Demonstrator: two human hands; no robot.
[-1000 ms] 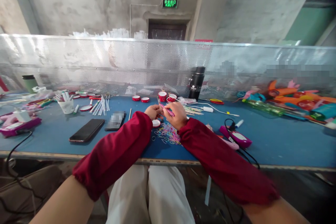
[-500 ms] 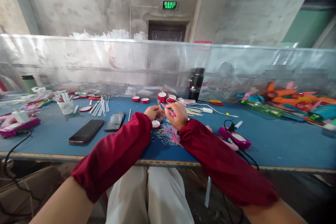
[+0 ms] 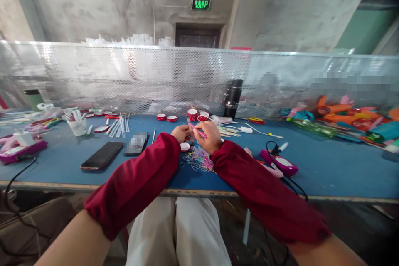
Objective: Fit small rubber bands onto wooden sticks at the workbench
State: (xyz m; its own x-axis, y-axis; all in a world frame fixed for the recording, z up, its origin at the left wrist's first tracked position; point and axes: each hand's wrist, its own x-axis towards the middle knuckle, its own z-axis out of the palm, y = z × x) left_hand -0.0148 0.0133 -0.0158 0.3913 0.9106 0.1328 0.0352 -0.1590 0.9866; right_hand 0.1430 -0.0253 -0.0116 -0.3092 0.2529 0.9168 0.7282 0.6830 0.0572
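My right hand (image 3: 210,135) is closed round a slim pink pen-like tool (image 3: 200,131), whose tip points left toward my other hand. My left hand (image 3: 181,133) is pinched shut close to that tip; what its fingers hold is too small to make out. Just below the hands lies a heap of small coloured elastic bands (image 3: 199,158). A small round red-rimmed dish (image 3: 185,147) with a white inside sits at the heap's upper left. Behind my hands stand a red dotted cup (image 3: 192,114) and a second red cup (image 3: 203,115).
Left of my arms lie a dark phone (image 3: 102,155), a second flat device (image 3: 136,144), white sticks (image 3: 117,126) and a white cup of pens (image 3: 77,127). A black bottle (image 3: 233,99) stands behind. At right are a purple glue gun (image 3: 280,163) and colourful balloons (image 3: 358,120).
The pink tool and my right hand have shifted slightly left, closer to my left fingers. My left hand stays in nearly the same place.
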